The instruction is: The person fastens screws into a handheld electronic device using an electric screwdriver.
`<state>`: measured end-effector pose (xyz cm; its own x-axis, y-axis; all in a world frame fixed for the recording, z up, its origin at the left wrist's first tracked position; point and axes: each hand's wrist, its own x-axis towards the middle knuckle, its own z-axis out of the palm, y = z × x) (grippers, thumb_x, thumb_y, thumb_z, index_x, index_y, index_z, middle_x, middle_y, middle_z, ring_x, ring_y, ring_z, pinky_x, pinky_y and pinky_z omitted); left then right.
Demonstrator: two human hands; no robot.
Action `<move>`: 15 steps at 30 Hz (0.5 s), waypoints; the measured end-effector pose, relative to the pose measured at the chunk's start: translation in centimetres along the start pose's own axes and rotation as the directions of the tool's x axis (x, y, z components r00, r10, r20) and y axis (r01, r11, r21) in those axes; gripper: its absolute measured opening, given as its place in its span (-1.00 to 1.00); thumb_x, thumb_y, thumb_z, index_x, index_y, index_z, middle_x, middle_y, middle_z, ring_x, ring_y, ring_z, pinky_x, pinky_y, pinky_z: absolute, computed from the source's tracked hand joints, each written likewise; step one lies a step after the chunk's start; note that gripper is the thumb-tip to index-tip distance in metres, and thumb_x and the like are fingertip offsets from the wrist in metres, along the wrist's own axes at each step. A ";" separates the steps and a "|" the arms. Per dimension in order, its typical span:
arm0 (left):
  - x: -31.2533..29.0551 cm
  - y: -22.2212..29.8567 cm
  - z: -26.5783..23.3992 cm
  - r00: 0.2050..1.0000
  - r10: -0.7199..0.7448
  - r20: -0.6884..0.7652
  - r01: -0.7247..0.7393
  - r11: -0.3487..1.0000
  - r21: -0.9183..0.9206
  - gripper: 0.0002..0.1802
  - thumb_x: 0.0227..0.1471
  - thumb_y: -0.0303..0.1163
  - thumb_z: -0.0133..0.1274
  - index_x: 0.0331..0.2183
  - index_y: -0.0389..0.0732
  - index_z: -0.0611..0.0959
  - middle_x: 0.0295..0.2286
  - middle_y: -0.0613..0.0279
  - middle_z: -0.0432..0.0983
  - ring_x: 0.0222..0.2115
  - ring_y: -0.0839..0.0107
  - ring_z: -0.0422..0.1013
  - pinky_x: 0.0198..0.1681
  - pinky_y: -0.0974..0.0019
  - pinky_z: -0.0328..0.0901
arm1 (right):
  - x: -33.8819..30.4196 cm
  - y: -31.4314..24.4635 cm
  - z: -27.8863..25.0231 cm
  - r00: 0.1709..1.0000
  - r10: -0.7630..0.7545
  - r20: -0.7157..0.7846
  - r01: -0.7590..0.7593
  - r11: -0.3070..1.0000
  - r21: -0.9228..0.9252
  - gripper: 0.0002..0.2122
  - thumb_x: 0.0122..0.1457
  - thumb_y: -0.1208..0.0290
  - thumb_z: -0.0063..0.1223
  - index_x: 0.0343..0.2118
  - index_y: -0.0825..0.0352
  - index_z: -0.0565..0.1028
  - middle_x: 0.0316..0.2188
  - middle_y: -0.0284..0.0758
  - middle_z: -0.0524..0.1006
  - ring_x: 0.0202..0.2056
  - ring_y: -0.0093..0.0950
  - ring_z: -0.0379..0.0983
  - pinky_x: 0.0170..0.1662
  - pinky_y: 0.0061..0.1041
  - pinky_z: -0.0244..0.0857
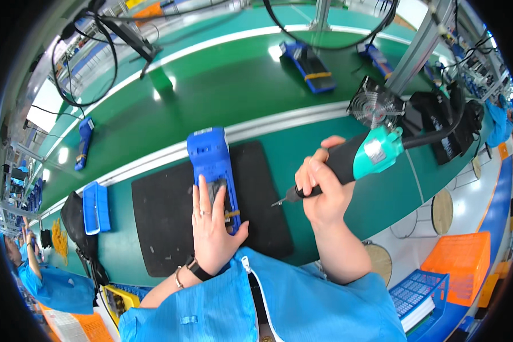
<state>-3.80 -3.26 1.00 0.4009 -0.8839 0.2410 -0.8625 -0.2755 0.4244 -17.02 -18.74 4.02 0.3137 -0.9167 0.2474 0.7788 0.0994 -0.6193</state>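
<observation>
A blue hand-held device (210,155) lies face down on a black mat (159,211). My left hand (212,228) rests flat on its near end, pressing it to the mat, with the fingers beside an open grey compartment. My right hand (320,191) grips a black and teal electric screwdriver (359,157). Its bit tip points left and hangs just above the mat, a short way right of the device. A black cable runs from the tool's back end toward the upper right.
A green conveyor belt (222,91) runs behind the mat, carrying more blue devices (308,65). A small fan (375,105) and a metal post stand at right. A blue tray (96,206) sits left of the mat. Orange and blue crates (459,259) and round stools are at lower right. Another person in blue is at far left.
</observation>
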 end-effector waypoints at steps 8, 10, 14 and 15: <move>-2.2 -0.9 0.2 0.994 0.112 0.011 -0.112 0.993 0.030 -0.26 -0.44 -0.40 0.36 -0.06 -0.18 0.54 0.14 -0.12 0.09 0.16 -0.24 -0.03 0.05 -0.13 0.15 | 0.0 -0.3 0.5 0.997 0.073 0.030 -0.071 0.997 -0.040 -0.69 0.01 0.72 -0.06 -0.14 0.50 0.25 -0.66 -0.34 0.35 -0.72 -0.59 0.25 -0.63 -0.60 0.17; -2.2 -0.9 0.4 0.995 0.102 0.021 -0.102 0.995 -0.019 -0.12 -0.48 -0.47 0.35 0.03 -0.19 0.44 0.18 -0.16 -0.03 0.17 -0.20 -0.02 0.12 -0.03 0.11 | -0.1 -0.5 0.6 0.997 0.076 0.019 -0.071 0.976 -0.205 -0.68 0.05 0.58 -0.11 -0.10 0.40 0.21 -0.67 -0.39 0.26 -0.73 -0.59 0.15 -0.61 -0.56 0.10; -1.4 -0.2 0.7 0.996 0.025 -0.089 -0.031 0.997 -0.067 -0.01 -0.47 -0.37 0.38 0.09 -0.19 0.33 0.18 -0.21 -0.10 0.16 -0.23 -0.02 0.06 -0.10 0.12 | -0.2 -0.1 0.3 0.996 0.089 0.031 -0.081 0.974 -0.211 -0.68 0.05 0.58 -0.12 -0.10 0.41 0.21 -0.67 -0.39 0.26 -0.72 -0.60 0.16 -0.61 -0.56 0.10; -1.2 -0.2 0.6 0.998 0.029 -0.060 -0.031 0.999 -0.029 0.02 -0.47 -0.40 0.35 0.12 -0.19 0.27 0.19 -0.23 -0.14 0.15 -0.21 0.00 0.06 -0.09 0.12 | -0.2 0.0 0.4 0.995 0.090 0.032 -0.081 0.974 -0.211 -0.68 0.05 0.58 -0.12 -0.10 0.41 0.21 -0.67 -0.39 0.26 -0.72 -0.60 0.16 -0.61 -0.56 0.10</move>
<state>-4.30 -2.43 0.08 0.3934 -0.8672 0.3053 -0.8653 -0.2371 0.4417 -16.91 -18.38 4.23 0.3997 -0.8913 0.2141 0.6182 0.0897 -0.7809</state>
